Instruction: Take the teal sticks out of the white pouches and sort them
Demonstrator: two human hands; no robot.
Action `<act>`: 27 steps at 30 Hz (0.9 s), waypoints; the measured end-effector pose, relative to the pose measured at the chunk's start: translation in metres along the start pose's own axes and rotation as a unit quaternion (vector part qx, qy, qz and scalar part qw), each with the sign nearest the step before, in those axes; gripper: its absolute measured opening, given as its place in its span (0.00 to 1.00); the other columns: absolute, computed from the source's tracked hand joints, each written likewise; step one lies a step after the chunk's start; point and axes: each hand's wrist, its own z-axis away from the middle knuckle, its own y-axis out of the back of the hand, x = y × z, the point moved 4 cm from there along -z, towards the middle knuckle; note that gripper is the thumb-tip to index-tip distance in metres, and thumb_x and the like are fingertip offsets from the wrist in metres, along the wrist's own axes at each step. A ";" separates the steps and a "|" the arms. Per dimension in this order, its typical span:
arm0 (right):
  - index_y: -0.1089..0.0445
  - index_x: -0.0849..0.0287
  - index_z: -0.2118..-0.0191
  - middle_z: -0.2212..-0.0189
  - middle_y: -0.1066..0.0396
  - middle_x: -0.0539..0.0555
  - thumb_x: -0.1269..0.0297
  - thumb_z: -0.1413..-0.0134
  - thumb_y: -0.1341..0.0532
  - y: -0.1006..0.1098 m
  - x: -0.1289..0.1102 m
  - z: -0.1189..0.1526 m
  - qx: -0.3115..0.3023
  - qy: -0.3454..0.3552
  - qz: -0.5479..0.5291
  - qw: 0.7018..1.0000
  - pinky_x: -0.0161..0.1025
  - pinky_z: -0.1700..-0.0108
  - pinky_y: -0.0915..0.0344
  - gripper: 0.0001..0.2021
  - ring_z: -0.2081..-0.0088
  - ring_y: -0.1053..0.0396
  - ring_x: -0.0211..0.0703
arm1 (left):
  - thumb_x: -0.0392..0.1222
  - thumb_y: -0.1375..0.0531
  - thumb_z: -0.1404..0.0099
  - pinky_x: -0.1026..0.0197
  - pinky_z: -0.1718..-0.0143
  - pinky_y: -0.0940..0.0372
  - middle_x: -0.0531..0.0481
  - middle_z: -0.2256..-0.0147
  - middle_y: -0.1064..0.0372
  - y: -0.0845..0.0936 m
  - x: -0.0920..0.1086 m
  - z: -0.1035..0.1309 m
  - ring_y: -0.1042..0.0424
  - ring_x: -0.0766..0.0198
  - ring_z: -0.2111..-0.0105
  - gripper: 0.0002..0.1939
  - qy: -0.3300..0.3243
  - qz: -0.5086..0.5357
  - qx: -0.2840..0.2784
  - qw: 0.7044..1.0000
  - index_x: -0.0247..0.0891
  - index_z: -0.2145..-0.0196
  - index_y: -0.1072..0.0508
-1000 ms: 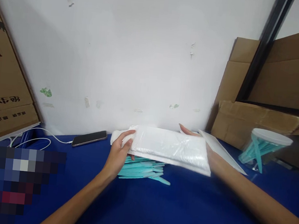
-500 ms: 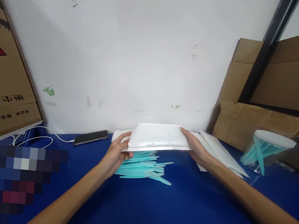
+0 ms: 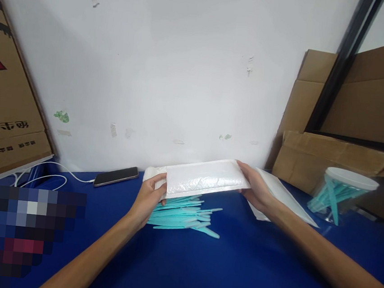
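A white bubble mailer [image 3: 205, 179] is held up between my two hands, tilted so its right end is higher. My left hand [image 3: 149, 198] is closed on its left end, thumb on the front. At the right end my right hand [image 3: 255, 188] grips it, with some fingers hidden behind. Under and behind it lies a pile of turquoise stick-like tools [image 3: 181, 215] with pale tips, partly covered. More white padded material [image 3: 153, 173] shows behind my left hand. Another flat white mailer [image 3: 285, 200] rests on the table beyond my right hand.
A phone [image 3: 116, 176] with a white cable [image 3: 73, 179] lies at the left. On the right stands a clear tub with a white lid [image 3: 351, 178], holding more turquoise tools. Cardboard boxes [image 3: 334, 151] flank the blue table [image 3: 180, 265], and a white wall rises behind.
The mailer's right end has risen slightly and its left end has dropped a little, showing more of its face. Both hands still hold it; my right hand has shifted slightly right.
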 end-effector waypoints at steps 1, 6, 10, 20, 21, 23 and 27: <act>0.26 0.57 0.63 0.75 0.31 0.51 0.52 0.41 0.37 -0.003 -0.005 0.002 -0.021 0.009 -0.030 0.999 0.32 0.80 0.39 0.12 0.76 0.37 0.38 | 0.46 0.32 0.43 0.70 0.82 0.45 0.54 0.73 0.32 -0.001 -0.001 0.000 0.41 0.74 0.80 0.28 0.007 0.013 -0.015 1.000 0.34 0.47 0.28; 0.26 0.50 0.54 0.52 0.27 0.52 0.53 0.39 0.38 -0.018 -0.026 0.012 -0.125 0.082 -0.115 0.982 0.38 0.54 0.29 0.12 0.53 0.31 0.46 | 0.45 0.33 0.39 0.73 0.83 0.49 0.44 0.56 0.29 -0.007 0.002 0.003 0.31 0.71 0.71 0.25 0.037 0.071 -0.078 0.994 0.39 0.45 0.28; 0.26 0.51 0.62 0.49 0.28 0.51 0.58 0.43 0.34 -0.025 -0.022 0.015 -0.154 0.097 -0.065 0.981 0.43 0.47 0.33 0.05 0.46 0.33 0.49 | 0.46 0.32 0.39 0.73 0.84 0.50 0.44 0.55 0.30 -0.015 0.003 0.009 0.32 0.73 0.72 0.25 0.062 0.077 -0.141 0.985 0.41 0.45 0.28; 0.29 0.55 0.69 0.58 0.26 0.51 0.60 0.43 0.33 -0.026 -0.013 0.016 -0.167 0.089 -0.053 0.980 0.44 0.51 0.32 0.08 0.55 0.29 0.44 | 0.43 0.30 0.45 0.73 0.84 0.52 0.58 0.79 0.38 -0.019 0.002 0.014 0.43 0.74 0.81 0.34 0.084 0.007 -0.167 0.982 0.34 0.42 0.33; 0.30 0.55 0.71 0.60 0.26 0.50 0.61 0.43 0.33 -0.027 -0.013 0.017 -0.171 0.088 -0.059 0.980 0.44 0.51 0.32 0.09 0.57 0.29 0.43 | 0.43 0.30 0.45 0.73 0.84 0.52 0.58 0.79 0.38 -0.019 0.003 0.014 0.43 0.74 0.81 0.34 0.085 -0.001 -0.168 0.982 0.34 0.43 0.33; 0.33 0.56 0.75 0.66 0.28 0.49 0.63 0.42 0.33 -0.028 -0.013 0.018 -0.177 0.088 -0.067 0.978 0.44 0.52 0.32 0.13 0.61 0.29 0.40 | 0.44 0.31 0.45 0.72 0.84 0.52 0.58 0.79 0.37 -0.022 0.003 0.016 0.42 0.73 0.81 0.31 0.084 -0.019 -0.176 0.981 0.34 0.46 0.31; 0.31 0.56 0.73 0.67 0.28 0.51 0.60 0.44 0.32 -0.028 -0.012 0.019 -0.172 0.090 -0.031 0.980 0.45 0.53 0.31 0.11 0.60 0.29 0.44 | 0.44 0.34 0.42 0.72 0.84 0.53 0.58 0.80 0.38 -0.024 0.001 0.018 0.42 0.72 0.81 0.24 0.080 -0.077 -0.188 0.976 0.35 0.50 0.29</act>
